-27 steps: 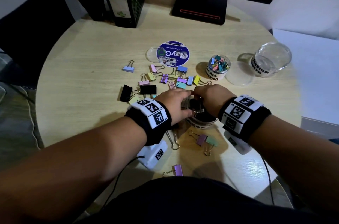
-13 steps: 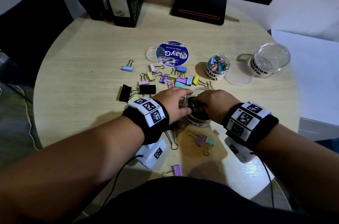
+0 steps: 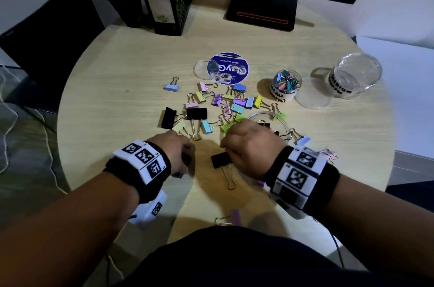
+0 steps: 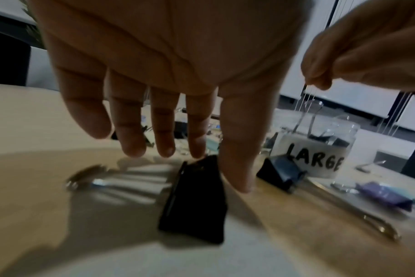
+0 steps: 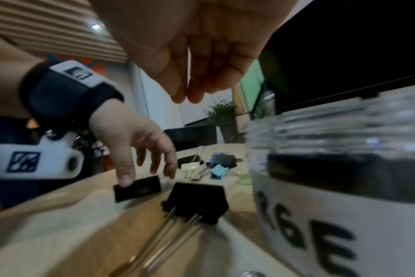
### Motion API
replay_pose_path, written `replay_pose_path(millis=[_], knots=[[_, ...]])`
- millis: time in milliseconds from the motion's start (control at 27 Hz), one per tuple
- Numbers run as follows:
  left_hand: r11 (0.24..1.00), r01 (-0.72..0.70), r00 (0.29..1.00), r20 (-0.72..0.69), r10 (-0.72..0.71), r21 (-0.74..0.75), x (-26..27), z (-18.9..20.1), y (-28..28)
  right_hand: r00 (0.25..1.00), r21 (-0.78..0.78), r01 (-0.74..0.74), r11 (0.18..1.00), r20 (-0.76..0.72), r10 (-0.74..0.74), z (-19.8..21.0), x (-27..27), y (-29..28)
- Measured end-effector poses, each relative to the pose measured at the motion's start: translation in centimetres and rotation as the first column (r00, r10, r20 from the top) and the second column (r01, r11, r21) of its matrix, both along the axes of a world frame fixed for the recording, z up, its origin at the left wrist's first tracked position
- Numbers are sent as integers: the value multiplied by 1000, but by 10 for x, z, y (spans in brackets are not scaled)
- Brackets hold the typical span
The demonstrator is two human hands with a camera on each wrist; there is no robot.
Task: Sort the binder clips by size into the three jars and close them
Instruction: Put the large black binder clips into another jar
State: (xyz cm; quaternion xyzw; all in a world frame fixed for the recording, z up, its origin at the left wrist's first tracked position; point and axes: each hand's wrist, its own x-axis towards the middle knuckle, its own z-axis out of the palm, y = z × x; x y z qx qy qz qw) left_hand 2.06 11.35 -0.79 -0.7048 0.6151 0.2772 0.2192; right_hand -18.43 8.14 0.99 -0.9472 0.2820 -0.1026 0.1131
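Two big black clips lie on the surface (image 3: 122, 89) close in front of the person, one under each hand, and the jar marked LARGE (image 4: 315, 150) stands just beyond them, toward the right. The left clip (image 4: 194, 202) sits directly beneath the left hand (image 3: 175, 152); in the left wrist view its black body runs away from the camera and its wire handles stretch off to the left. In the right wrist view the thumb tip touches one end of it while the other fingers (image 4: 163, 131) hang straight and spread above it, so the hand is relaxed and grips nothing yet. The right clip (image 3: 220, 159) lies just left of the right hand (image 3: 252, 145), with its wire handles pointing back toward the person. The right fingers (image 5: 197, 75) are loosely bent with their tips together above it; they seem to hold nothing, though the left wrist view leaves this unsure. The right hand is nearer to the jar. Many coloured clips still lie scattered farther off, beside the filled SMALL jar (image 3: 285, 85) and the empty MEDIUM jar (image 3: 354, 75), both still uncapped
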Motion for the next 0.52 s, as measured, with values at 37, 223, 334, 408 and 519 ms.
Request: replay_pose_path(millis=[37, 223, 334, 408, 519], knots=[[1000, -15, 1000, -3, 16, 6, 0, -5, 1, 991, 59, -44, 997, -127, 51, -2, 9, 6], [996, -78, 995, -59, 76, -34, -10, -19, 11, 829, 240, 116, 964, -557, 39, -19, 31, 18], [997, -44, 997, -73, 39, -62, -15, -19, 11, 830, 220, 160, 962, -558, -11, -29, 33, 16], [996, -1, 996, -86, -6, -86, -18, -18, 10, 823, 215, 184, 959, -568, -31, -32, 33, 16], [990, 45, 991, -120, -61, -132, -27, -18, 7, 828, 228, 222, 948, -557, -60, -37, 31, 16]])
